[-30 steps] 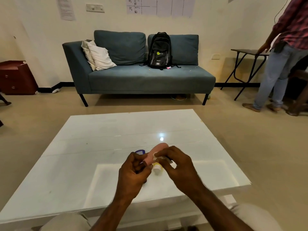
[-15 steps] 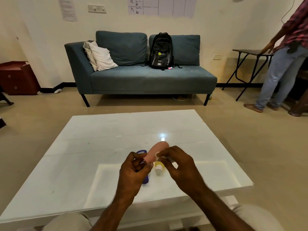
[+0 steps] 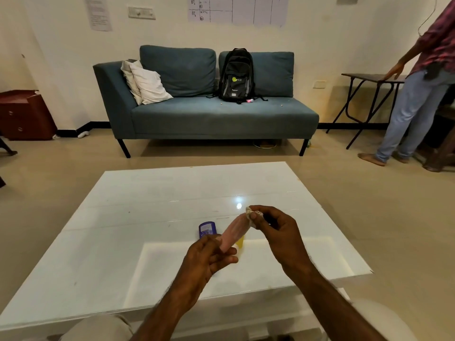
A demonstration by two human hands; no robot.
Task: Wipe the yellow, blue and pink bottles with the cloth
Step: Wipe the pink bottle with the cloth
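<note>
Two hands work above the near half of the white table (image 3: 147, 193): the left hand (image 3: 204, 257) grips the pink bottle's (image 3: 234, 232) lower end, tilted, while the right hand (image 3: 275, 230) pinches a small wadded cloth (image 3: 251, 214) against its top. The bottle looks light, smooth, probably slippery; holding low seems sensible. The blue bottle (image 3: 206, 228) and yellow bottle (image 3: 240, 241) stand just behind.

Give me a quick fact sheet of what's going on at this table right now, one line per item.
left hand: holds the lower end of the pink bottle, tilted up off the table
right hand: pinches a small white cloth at the bottle's upper end
blue bottle: on the table, behind the left hand
yellow bottle: mostly hidden behind the pink one
table: white, glossy
</note>
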